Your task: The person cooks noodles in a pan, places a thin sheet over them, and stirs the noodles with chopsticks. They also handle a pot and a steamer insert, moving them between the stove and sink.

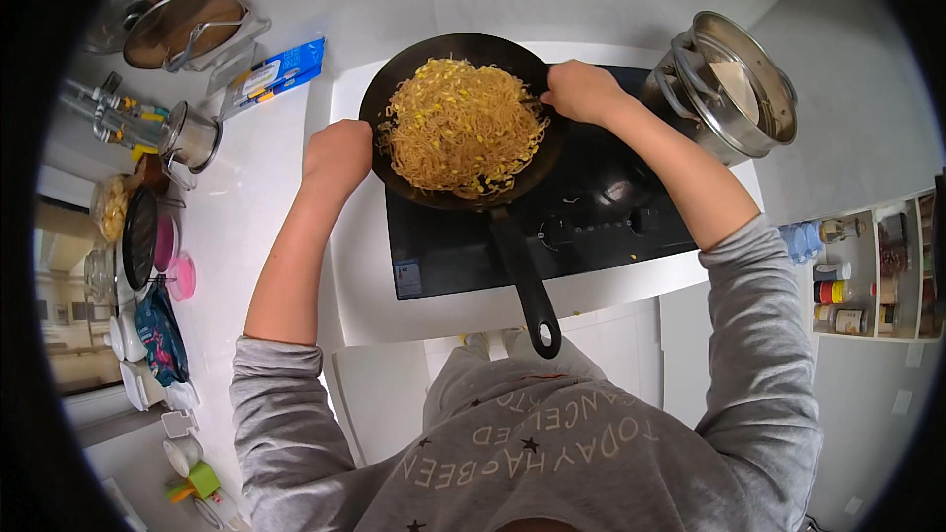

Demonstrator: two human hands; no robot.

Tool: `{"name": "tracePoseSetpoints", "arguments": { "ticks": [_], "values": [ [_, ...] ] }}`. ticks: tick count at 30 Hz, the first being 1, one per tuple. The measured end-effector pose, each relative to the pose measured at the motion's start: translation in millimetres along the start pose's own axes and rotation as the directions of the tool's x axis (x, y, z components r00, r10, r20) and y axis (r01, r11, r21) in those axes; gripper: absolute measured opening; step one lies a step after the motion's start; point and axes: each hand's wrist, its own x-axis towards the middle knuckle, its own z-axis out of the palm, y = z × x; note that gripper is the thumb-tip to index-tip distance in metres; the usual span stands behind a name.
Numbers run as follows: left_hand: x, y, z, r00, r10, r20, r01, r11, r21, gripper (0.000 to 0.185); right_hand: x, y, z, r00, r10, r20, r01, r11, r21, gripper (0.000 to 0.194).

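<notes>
A black wok (414, 196) sits over the left part of a black glass cooktop (458, 258), its long handle pointing towards me. In it lies a heap of noodles with bean sprouts (465, 125). My left hand (338, 157), fingers curled, is at the left rim of the wok; its grip is hidden behind the back of the hand. My right hand (584, 92) is closed at the right rim, and a short dark piece, perhaps part of a utensil, shows between it and the noodles.
Stacked steel steamer pots (709, 89) stand at the right back. On the left counter are a blue packet (284, 70), glass lids in a rack (185, 26), a steel pot (194, 137) and a black pan (139, 238). Shelves with jars (876, 266) are at the right.
</notes>
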Motion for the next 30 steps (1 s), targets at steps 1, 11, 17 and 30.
{"name": "tracePoseSetpoints", "arguments": {
  "ticks": [1, 11, 17, 30],
  "values": [
    [-0.2, -0.9, 1.1, 1.0, -0.001, 0.0, 0.001, 1.0, -0.01, 0.018, 10.0, -3.1, 1.9, 1.0, -0.008, 0.0, 0.008, 0.999, 0.046, 0.027],
    [-7.8, -4.2, -3.0, 0.997, -0.053, 0.048, 0.054, 0.998, -0.032, 0.017, 49.6, -60.0, -23.2, 0.983, -0.157, -0.099, 0.166, 0.981, 0.098, 0.03],
    [-5.7, 0.9, -7.8, 1.0, -0.014, 0.022, 0.016, 0.996, -0.086, 0.016, 6.7, -19.6, -47.9, 0.983, -0.051, -0.175, 0.039, 0.996, -0.076, 0.03],
    [-39.2, 54.3, 10.2, 0.99, 0.072, -0.123, -0.1, 0.965, -0.241, 0.015, -13.4, -11.0, 42.5, 1.0, 0.018, -0.022, -0.012, 0.968, 0.252, 0.031]
  ]
}}
